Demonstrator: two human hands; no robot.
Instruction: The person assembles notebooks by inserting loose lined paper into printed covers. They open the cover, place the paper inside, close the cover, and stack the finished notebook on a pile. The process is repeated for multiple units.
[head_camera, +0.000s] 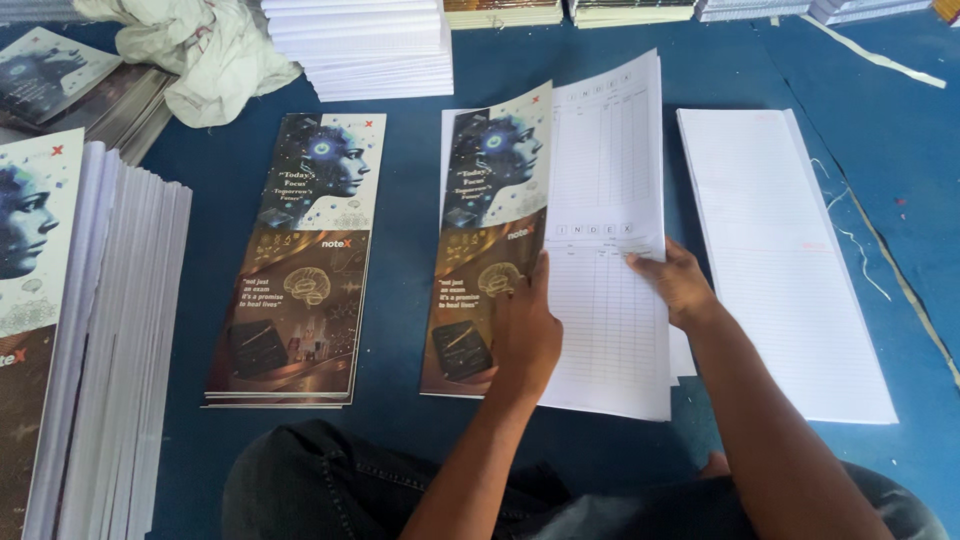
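My left hand (522, 330) presses flat on the lower middle of a stack made of a printed cover sheet (490, 190) and a white ruled index sheet (610, 180). The cover shows a bluish face above and a brown brain picture below. My right hand (678, 280) holds the right edge of the index sheet, thumb on top, and the sheet's upper part lifts slightly off the blue surface. A separate pile of the same printed covers (300, 270) lies to the left of my hands.
A pile of white lined sheets (780, 260) lies to the right. A tall fanned stack of assembled booklets (90, 330) stands at the left edge. More white stacks (360, 45) and a crumpled cloth (205, 55) sit at the back. My dark-trousered knees (320, 480) are below.
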